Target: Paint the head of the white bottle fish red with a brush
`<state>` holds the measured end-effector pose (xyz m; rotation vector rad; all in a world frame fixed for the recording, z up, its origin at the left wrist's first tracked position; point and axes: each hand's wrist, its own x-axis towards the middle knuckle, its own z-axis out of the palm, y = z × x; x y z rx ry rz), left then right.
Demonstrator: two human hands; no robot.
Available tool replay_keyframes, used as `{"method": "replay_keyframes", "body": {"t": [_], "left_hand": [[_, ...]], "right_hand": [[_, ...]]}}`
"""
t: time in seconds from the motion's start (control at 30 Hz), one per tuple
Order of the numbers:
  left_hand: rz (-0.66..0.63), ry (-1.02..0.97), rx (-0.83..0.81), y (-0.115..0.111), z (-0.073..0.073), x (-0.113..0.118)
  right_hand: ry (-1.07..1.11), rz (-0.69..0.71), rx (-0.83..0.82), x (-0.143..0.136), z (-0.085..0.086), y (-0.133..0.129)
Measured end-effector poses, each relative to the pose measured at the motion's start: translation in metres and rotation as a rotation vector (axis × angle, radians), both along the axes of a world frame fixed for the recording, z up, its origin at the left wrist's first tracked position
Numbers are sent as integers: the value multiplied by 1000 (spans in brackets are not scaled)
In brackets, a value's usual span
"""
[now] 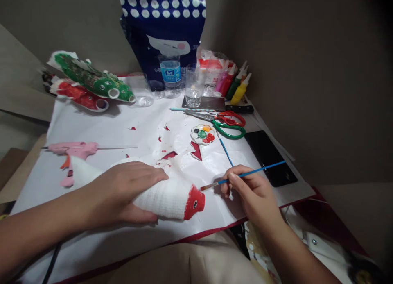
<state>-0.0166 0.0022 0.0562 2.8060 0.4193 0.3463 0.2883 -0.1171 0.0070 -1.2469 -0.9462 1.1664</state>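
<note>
A white, cloth-wrapped fish figure (pixel 170 198) lies on the paper-covered table, its head end painted red with a black-and-white eye. My left hand (pixel 129 189) is wrapped over its body, thumb on the near side. In my right hand (pixel 247 189) is a thin blue paintbrush (pixel 256 170), pinched between thumb and fingers. Its bristle tip is at the upper edge of the red head; whether it touches cannot be told. Beyond the hands sits a flower-shaped paint palette (pixel 202 134) with green, red, orange and black paint. A second blue brush (pixel 225 148) leans from the palette toward me.
A pink glue gun (pixel 76 149) lies at left, behind my left forearm. Painted green (pixel 95 80) and red (pixel 80 96) fish stand at the back left. Scissors (pixel 229 124), a knife (pixel 239 108), a phone (pixel 272 157), paint bottles (pixel 240 89) and a water bottle (pixel 171 75) are farther right and back.
</note>
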Motion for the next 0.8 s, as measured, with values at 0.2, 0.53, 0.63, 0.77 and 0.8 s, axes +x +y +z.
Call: {"method": "replay_keyframes", "body": {"t": [0.2,0.53,0.63,0.77,0.8], "left_hand": [[-12,-24,1,0,0,2],[-14,-48,-14,0,-2,2],[1,-32,-17,-1,-1,2],[9,-42,-17,-2,2,2],[10,-43,-11,-3,3,2]], "right_hand": [[62,50,-19,-1,-1,1],[-10,34,29,0,5,-1],[-74,2,37,1,5,-3],[-144,17,52,-1,7,-4],[-188,14,58,0,9,-4]]}}
